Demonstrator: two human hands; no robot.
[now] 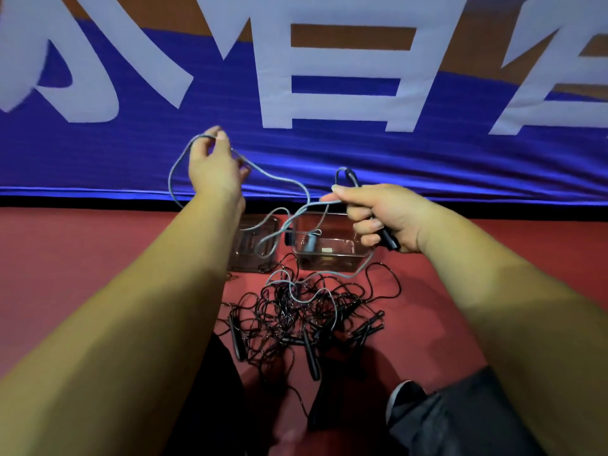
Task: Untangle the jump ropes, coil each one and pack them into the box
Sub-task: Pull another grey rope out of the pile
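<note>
A grey jump rope (283, 181) hangs in loops between both raised hands. My left hand (215, 166) pinches a bend of it up at the left. My right hand (378, 215) grips the rope's black handle (388, 240) and pinches the cord by the thumb. The rope's lower part trails down into a tangled heap of black jump ropes (306, 319) with several black handles on the red floor. Behind the heap stands a clear plastic box (329, 258), and a grey handle (309, 243) shows in front of or inside it. Its clear lid (253, 245) lies to the left.
A blue and orange banner (329, 153) with large white characters hangs right behind the box. The red floor (98, 245) extends left and right. My dark-trousered legs (460, 419) and a shoe (403, 399) are at the bottom of the view.
</note>
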